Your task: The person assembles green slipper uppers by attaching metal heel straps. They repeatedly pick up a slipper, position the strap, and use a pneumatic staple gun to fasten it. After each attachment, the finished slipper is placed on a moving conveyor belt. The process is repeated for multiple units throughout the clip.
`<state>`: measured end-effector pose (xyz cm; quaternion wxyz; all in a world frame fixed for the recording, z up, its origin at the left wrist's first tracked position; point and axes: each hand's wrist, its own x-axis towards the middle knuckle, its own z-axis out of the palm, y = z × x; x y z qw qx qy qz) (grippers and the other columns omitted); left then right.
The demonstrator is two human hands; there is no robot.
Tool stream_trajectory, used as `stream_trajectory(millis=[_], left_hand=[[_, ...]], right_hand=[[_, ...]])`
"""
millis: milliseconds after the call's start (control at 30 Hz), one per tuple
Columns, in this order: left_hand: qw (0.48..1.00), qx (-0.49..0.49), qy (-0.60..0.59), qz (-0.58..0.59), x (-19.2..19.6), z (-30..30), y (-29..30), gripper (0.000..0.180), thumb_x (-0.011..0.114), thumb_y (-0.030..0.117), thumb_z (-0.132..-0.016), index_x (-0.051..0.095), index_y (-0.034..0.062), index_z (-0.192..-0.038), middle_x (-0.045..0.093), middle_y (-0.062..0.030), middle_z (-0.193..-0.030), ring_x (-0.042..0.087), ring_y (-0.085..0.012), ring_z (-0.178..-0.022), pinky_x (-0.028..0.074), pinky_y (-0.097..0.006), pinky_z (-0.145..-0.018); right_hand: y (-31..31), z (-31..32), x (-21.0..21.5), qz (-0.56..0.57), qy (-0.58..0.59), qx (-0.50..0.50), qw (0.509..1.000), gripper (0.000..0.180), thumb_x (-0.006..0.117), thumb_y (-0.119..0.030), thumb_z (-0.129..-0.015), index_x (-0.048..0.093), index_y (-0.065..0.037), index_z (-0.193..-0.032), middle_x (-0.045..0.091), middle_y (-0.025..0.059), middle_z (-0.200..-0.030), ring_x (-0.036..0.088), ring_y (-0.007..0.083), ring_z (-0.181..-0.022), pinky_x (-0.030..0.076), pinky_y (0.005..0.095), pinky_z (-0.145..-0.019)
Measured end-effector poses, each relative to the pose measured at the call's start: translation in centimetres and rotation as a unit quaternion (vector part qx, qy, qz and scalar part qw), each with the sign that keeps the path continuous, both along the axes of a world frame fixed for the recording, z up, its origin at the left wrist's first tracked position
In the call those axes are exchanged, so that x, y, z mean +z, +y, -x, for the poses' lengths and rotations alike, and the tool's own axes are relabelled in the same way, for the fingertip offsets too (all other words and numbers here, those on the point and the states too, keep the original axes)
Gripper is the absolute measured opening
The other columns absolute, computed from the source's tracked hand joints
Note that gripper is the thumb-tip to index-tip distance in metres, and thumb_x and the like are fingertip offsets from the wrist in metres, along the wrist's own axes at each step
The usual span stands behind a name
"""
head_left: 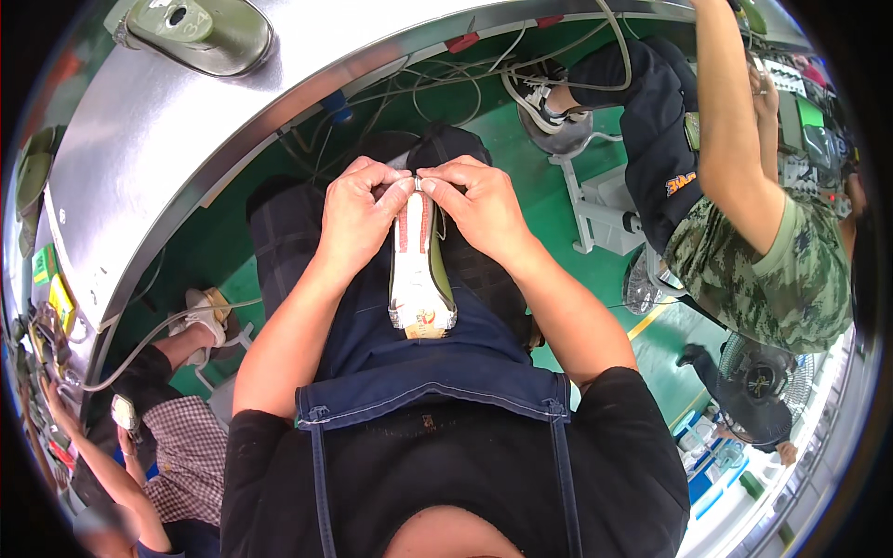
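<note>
A shoe upper (420,270) rests along my lap on the blue apron, its narrow end pointing away from me. Its side is olive green. The face turned up is white, with reddish-brown strips near the narrow end and a tan patch at the wide end. My left hand (363,206) pinches the narrow end from the left, thumb against forefinger. From the right, my right hand (474,200) pinches the same end, its fingertips almost meeting the left ones. A thin strand hangs beside the right thumb. What exactly lies between the fingertips is too small to make out.
A metal-edged workbench (167,139) curves round the front and left. An olive-green shoe last (200,37) lies on it. Cables (456,79) run beneath. One person in a camouflage shirt (763,270) sits at right, another in a checked garment (186,446) at lower left. A fan (763,381) stands right.
</note>
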<state>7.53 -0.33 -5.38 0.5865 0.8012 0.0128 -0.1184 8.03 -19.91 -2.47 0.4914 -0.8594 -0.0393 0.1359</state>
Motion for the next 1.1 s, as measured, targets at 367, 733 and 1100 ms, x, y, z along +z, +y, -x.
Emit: stream_trajectory(millis=[367, 733, 1100], left_hand=[[0.998, -0.020, -0.055, -0.015, -0.5, 0.8, 0.3, 0.020, 0.068, 0.014, -0.097, 0.079, 0.0004, -0.105, 0.071, -0.0113, -0.096, 0.068, -0.0197, -0.088, 0.051, -0.030, -0.081], [0.934, -0.031, 0.270, 0.230, -4.5, 9.4, -0.3, 0.057, 0.074, 0.018, -0.094, 0.053, -0.0088, -0.139, 0.067, -0.0170, -0.123, 0.070, -0.0228, -0.103, 0.055, -0.035, -0.090], [0.904, -0.024, 0.247, 0.349, -3.8, 11.7, -0.2, 0.057, 0.077, 0.021, -0.093, 0.053, -0.0084, -0.135, 0.069, -0.0155, -0.118, 0.070, -0.0214, -0.103, 0.057, -0.035, -0.091]], right_hand=[[0.8, 0.2, -1.6, 0.050, -0.105, 0.008, 0.993, 0.016, 0.075, -0.017, -0.085, 0.078, -0.005, -0.094, 0.072, 0.0201, -0.092, 0.071, 0.0386, -0.087, 0.057, 0.0453, -0.078], [-0.1, 6.8, -2.3, 0.013, 0.156, 0.002, 0.988, 0.065, 0.077, -0.049, -0.083, 0.070, 0.011, -0.106, 0.072, 0.0314, -0.101, 0.073, 0.0412, -0.097, 0.057, 0.0452, -0.086], [0.2, 8.3, -4.6, -0.221, 0.420, -0.010, 0.880, 0.065, 0.075, -0.046, -0.095, 0.066, 0.013, -0.122, 0.074, 0.0210, -0.104, 0.076, 0.0273, -0.089, 0.063, 0.0412, -0.073]])
